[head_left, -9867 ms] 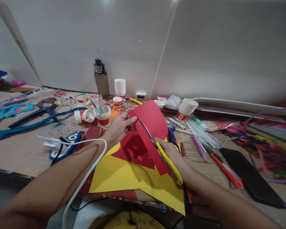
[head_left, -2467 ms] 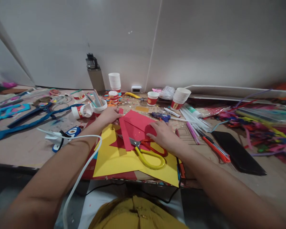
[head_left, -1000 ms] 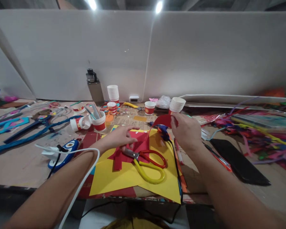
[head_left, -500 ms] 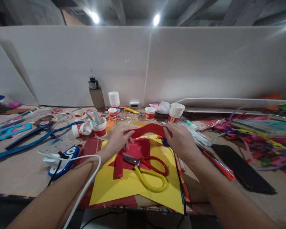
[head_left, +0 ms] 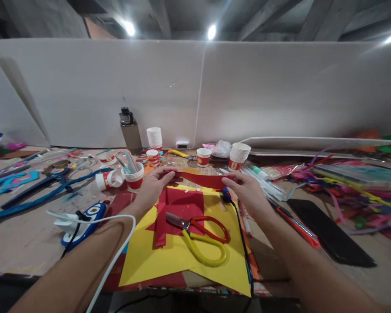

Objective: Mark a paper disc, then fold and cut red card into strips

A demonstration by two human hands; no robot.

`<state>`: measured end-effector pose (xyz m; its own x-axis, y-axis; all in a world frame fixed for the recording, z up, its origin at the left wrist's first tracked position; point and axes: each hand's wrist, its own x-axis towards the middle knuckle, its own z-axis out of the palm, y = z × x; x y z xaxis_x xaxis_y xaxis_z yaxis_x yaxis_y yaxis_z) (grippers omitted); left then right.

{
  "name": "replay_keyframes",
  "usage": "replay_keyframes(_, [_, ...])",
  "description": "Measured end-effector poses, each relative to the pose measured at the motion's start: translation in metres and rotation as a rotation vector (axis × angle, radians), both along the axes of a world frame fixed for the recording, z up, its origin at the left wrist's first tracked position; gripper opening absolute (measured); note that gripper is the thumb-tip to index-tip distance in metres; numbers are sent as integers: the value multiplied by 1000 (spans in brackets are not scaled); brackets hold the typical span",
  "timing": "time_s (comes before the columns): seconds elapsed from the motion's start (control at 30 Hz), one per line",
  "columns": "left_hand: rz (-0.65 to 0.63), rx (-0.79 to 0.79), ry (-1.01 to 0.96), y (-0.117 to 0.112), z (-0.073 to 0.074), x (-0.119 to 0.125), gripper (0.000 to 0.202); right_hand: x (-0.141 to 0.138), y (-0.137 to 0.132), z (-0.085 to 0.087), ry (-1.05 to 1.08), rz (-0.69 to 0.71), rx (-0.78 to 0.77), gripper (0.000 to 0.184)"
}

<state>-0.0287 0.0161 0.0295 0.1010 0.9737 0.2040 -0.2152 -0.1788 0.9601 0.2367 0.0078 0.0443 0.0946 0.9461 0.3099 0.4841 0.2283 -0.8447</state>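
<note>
Between my two hands stretches a red paper strip (head_left: 200, 178), held up above the far edge of a yellow sheet (head_left: 143, 265). My left hand (head_left: 156, 184) pinches its left end, thumb on top. The right end sits in the closed fingers of my right hand (head_left: 246, 189). Below the strip lie red paper pieces (head_left: 185, 200), one of them a narrow folded strip (head_left: 161, 221). Scissors (head_left: 198, 237) with one red and one yellow handle rest on the papers, blades pointing left. A dark blue cable end (head_left: 226, 194) lies close to my right hand.
Paper cups (head_left: 133, 176) stand along the back, one holding pens. A bottle (head_left: 130, 132) leans by the white partition. At right lie a red utility knife (head_left: 299, 228) and a black phone-like slab (head_left: 329, 230). A blue power strip (head_left: 84, 226) with a white cable is at left.
The red strip has gone from arched up to flatter and more drawn out. My left hand has shifted slightly left, uncovering more of the folded red strip below it.
</note>
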Motion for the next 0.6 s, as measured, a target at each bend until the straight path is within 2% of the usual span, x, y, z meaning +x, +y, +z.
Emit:
replay_keyframes(0.13, [52, 59, -38, -2, 5, -1, 32, -8, -2, -8, 303, 142, -194, 28])
replay_keyframes(0.23, [44, 57, -53, -4, 9, -1, 30, -13, -3, -11, 527, 244, -287, 35])
replay_keyframes(0.4, [16, 34, -83, -4, 8, 1, 31, -14, -3, -8, 680, 271, -299, 29])
replay_keyframes(0.6, [70, 45, -95, 1, 0, -1, 28, -14, -2, -7, 698, 305, -241, 27])
